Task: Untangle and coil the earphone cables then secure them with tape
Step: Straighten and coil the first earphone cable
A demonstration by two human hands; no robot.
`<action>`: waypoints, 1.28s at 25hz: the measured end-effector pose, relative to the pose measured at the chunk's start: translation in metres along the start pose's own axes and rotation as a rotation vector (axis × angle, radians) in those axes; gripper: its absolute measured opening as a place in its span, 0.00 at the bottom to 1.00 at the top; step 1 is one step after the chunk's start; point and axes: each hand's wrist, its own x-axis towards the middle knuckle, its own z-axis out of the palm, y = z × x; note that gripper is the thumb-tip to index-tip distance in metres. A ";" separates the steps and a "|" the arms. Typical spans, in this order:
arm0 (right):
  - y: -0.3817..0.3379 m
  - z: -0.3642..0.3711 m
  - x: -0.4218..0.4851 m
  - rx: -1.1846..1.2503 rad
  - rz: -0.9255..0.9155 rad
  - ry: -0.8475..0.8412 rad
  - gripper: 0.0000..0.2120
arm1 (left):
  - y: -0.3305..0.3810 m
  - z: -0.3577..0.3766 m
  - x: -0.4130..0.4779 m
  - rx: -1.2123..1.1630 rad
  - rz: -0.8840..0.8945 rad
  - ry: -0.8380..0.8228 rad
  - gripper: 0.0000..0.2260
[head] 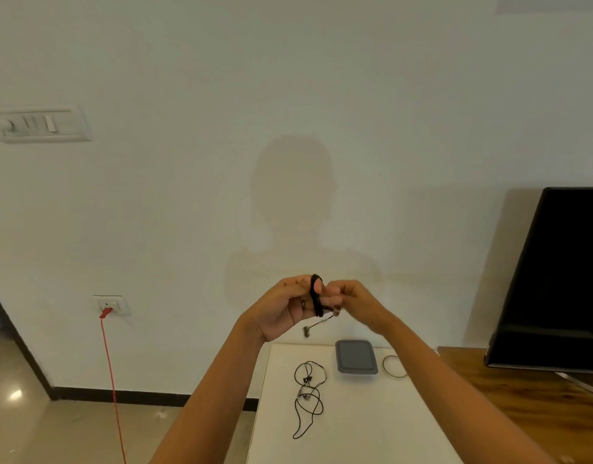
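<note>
Black earphone cable (316, 296) is wound round the left hand (285, 309) fingers, held above the white tabletop (372, 426); left grip clamped on the coil. Right hand (360, 299) grip pinches its loose end. Second earphone cable (308, 393) lies tangled on the tabletop beside a grey container (356, 358).

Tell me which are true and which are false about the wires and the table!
1. A black cable is wound round fingers of the left hand. True.
2. The other earphone cable on the white table is neatly coiled. False: it lies loose and tangled.
3. A grey container sits on that table. True.
4. The red cord lies unplugged. False: it is plugged into the wall socket.
5. The right hand rests flat on the table. False: it is raised, pinching the black cable's end.
</note>
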 end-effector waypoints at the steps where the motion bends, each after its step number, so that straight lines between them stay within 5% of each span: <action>1: 0.008 0.011 -0.004 0.060 0.005 0.001 0.12 | 0.000 0.001 0.001 -0.044 0.032 0.030 0.17; 5: 0.027 0.054 -0.029 0.155 0.089 -0.002 0.15 | 0.002 -0.011 0.006 -0.093 0.147 0.219 0.14; 9: 0.011 0.062 -0.054 -0.031 0.090 -0.024 0.15 | 0.001 -0.030 0.008 0.171 0.114 0.374 0.14; 12: -0.026 0.044 -0.048 -0.272 -0.028 0.063 0.13 | -0.011 -0.034 0.005 0.419 0.030 0.324 0.14; 15: -0.052 0.016 -0.025 -0.597 -0.123 0.096 0.13 | -0.018 -0.023 0.004 0.442 -0.037 0.177 0.16; 18: -0.061 -0.006 -0.007 -0.676 -0.110 0.092 0.07 | -0.015 -0.011 0.002 0.410 -0.079 0.128 0.15; 26: -0.014 0.012 -0.006 0.244 0.013 0.039 0.11 | -0.015 0.001 0.001 -0.030 -0.021 0.097 0.15; 32: -0.007 0.030 -0.018 0.593 0.261 -0.030 0.09 | -0.016 -0.002 -0.006 -0.131 -0.026 0.097 0.13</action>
